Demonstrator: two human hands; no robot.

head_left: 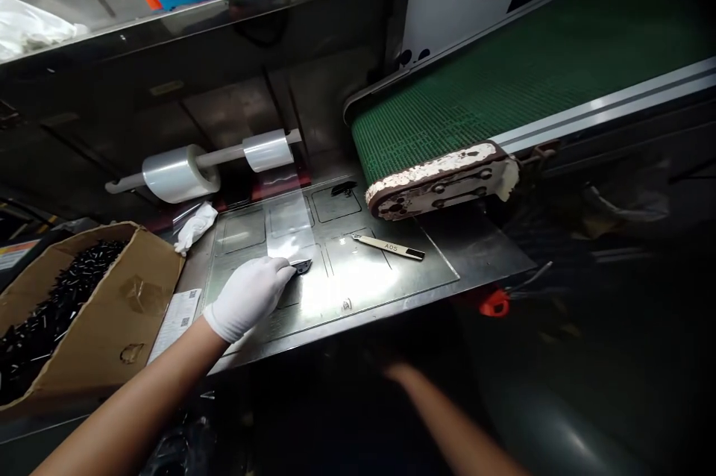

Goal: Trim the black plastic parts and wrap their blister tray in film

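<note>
The gloved left hand point(247, 297) reaches palm-down across the steel surface point(425, 267), pinching a small black part point(302, 265) at the edge of a clear film strip point(288, 226). The bare right hand point(400, 373) hangs dim and blurred past the surface's front edge, so whether it is open or closed cannot be told. A cardboard box point(134, 312) of black parts sits to the left.
</note>
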